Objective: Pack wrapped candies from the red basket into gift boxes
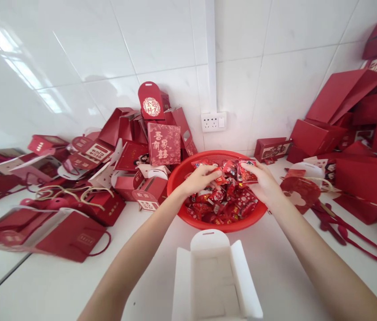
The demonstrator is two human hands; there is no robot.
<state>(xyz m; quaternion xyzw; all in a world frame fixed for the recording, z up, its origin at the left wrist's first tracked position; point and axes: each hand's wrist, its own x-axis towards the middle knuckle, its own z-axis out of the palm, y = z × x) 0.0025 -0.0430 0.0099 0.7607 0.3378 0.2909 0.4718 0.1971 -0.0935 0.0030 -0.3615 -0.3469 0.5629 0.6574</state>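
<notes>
A red plastic basket (188,223) full of red-wrapped candies (217,207) stands on the white table in front of me. Over its left side, my left hand (201,178) is closed on a small red candy packet (221,178). Above the basket's right part, my right hand (262,180) pinches a red candy packet (246,171) with dark printing. Nearer to me is an opened gift box (215,276), white inside, its flaps spread; nothing lies in it. Its front side is cut off by the frame's bottom edge.
Red gift boxes (164,143) are heaped to the left against the tiled wall. More red boxes (318,138) are piled on the right, by a red ribbon (364,247). A red gift bag (71,232) lies at front left. A wall socket (214,121) is behind the basket.
</notes>
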